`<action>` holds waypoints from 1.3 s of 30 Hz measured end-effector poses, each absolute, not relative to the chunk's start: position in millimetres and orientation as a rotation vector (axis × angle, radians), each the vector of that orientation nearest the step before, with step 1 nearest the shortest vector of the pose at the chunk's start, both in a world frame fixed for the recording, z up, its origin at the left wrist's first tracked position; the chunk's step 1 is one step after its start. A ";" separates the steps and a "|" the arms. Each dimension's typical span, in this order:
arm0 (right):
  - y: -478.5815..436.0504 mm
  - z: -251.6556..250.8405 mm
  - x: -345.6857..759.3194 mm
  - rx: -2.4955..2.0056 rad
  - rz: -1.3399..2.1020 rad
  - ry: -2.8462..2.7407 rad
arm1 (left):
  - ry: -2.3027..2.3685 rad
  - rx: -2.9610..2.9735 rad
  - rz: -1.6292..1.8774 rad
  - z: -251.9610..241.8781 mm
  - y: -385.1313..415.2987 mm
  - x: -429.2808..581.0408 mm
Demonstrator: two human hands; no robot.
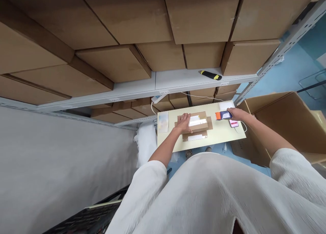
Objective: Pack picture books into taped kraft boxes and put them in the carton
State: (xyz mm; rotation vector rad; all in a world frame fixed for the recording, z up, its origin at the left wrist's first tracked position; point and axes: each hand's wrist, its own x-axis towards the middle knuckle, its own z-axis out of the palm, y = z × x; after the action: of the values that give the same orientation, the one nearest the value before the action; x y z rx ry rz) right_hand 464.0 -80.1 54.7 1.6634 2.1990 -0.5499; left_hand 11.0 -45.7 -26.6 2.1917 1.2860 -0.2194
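My left hand point(183, 123) lies on an unfolded cardboard box point(200, 126) with its fingers spread, pressing on its left side. The box has open side flaps and a front flap point(195, 136). White paper strips or labels show on its top and front flap. My right hand point(233, 113) is closed round an orange and dark-blue tool point(221, 115), which looks like a tape dispenser. It is held to the right of the box, above the pale table point(175, 144). Just below that hand lies a phone point(233, 124) with a lit screen and a white cable.
A shelf point(165, 79) stacked with brown cartons point(203, 16) runs behind the table. On it lies a black-and-yellow cutter point(211, 75). A large open carton point(287, 125) stands at the right. White wrap point(146, 142) is at the table's left end, beside a power strip point(158, 98) above.
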 end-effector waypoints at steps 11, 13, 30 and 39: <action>-65.3 23.6 401.9 1.569 -0.462 2.061 | 1.300 2.208 -0.313 -21.6 -46.6 13.0; -62.2 20.4 385.2 1.572 -0.473 2.048 | 1.302 2.214 -0.328 -20.7 -47.2 13.8; -77.3 10.1 301.7 1.798 -0.277 1.933 | 1.285 2.203 -0.318 -25.8 -45.1 17.7; -87.8 -2.3 308.8 1.878 -0.478 1.813 | 1.271 2.184 -0.271 -27.6 -46.5 17.5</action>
State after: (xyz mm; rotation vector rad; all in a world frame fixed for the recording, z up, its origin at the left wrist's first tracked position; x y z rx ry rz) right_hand 308.8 -87.8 -2.3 1.8783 1.8126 -0.4780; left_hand 17.5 -46.5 -27.6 2.1837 1.2710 -0.2708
